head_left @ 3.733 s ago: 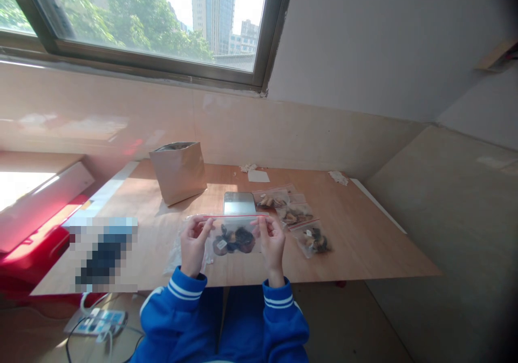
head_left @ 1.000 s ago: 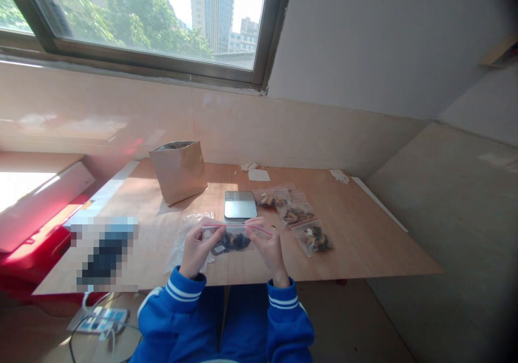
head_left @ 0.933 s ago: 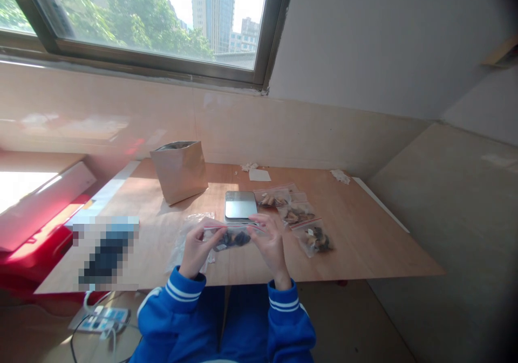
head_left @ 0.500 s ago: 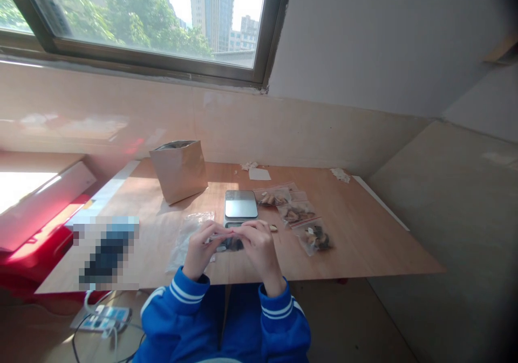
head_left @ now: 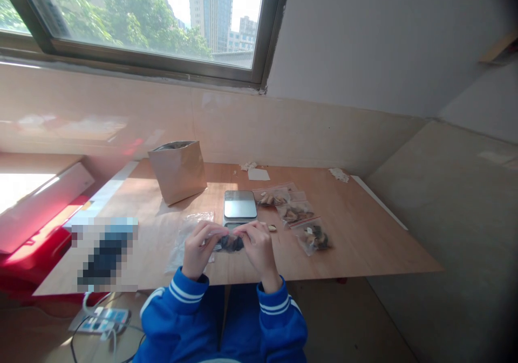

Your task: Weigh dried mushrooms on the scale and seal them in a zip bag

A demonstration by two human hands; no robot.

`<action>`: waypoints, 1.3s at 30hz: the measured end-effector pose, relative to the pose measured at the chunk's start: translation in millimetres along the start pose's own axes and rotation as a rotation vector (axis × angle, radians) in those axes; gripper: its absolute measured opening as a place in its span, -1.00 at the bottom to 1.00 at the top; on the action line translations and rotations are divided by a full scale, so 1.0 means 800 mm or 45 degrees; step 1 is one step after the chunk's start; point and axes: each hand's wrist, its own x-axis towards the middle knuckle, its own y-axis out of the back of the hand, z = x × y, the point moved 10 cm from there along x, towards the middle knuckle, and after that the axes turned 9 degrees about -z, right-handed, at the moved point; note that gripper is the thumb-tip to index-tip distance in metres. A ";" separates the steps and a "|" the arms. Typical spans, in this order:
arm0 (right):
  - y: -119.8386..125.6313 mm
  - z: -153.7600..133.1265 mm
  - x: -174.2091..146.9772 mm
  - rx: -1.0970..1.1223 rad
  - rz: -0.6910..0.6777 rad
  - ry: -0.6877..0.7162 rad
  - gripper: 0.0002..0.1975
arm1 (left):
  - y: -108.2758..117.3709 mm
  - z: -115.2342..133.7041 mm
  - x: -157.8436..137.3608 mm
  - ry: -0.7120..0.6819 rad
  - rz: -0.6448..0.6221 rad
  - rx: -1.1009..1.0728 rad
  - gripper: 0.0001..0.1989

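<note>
A small clear zip bag with dark dried pieces in it hangs between my hands over the near part of the table. My left hand pinches its upper left edge, and my right hand pinches the upper right. Just beyond them sits a digital scale with a bare metal plate; its display end is partly hidden by my fingers. Right of my right hand lies a loose pale piece. Clear plastic bags lie flat beside and partly under my left hand.
Three filled zip bags lie to the right: a near one, a middle one and a far one. An open brown paper bag stands back left. A white card lies behind the scale. A blurred-out object and cables are at left.
My fingertips have drawn slightly apart along the bag's top edge, and more of its dark contents shows. The view has shifted slightly; the things on the table lie as before.
</note>
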 end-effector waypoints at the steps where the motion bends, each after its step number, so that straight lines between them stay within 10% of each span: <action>1: 0.002 0.000 -0.001 0.003 0.023 -0.001 -0.78 | -0.001 0.000 0.001 -0.001 -0.011 -0.006 -0.90; 19: 0.008 0.020 -0.005 0.044 0.035 -0.042 -0.84 | 0.001 -0.010 0.001 0.080 0.049 -0.015 -0.90; 28: 0.014 0.042 -0.011 0.079 0.071 -0.125 -0.83 | 0.013 -0.080 -0.023 0.637 0.290 -0.414 -0.66; 39: -0.003 0.103 -0.023 0.735 -0.099 -0.525 -0.70 | -0.056 -0.122 -0.044 0.990 0.270 -1.140 -0.47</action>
